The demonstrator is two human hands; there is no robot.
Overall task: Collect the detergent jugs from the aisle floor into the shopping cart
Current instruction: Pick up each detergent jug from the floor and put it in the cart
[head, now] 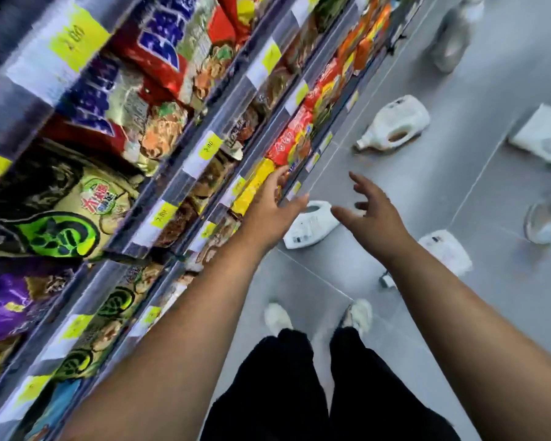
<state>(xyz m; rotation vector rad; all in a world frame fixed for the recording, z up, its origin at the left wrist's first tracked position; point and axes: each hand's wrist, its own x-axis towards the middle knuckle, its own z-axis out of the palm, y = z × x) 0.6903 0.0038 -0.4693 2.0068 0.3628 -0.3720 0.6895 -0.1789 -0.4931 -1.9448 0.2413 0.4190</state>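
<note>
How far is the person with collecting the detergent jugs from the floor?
Nothing shows as done: no shopping cart is in view, so collected jugs cannot be counted. In hand: nothing yet; the left hand and right hand are open, reaching over the nearest jug. Left: at least that one, the jug lying on its side, and a few more white jugs on the grey floor.

Grey tiled floor runs beside shelves packed with colourful snack packets.
</note>
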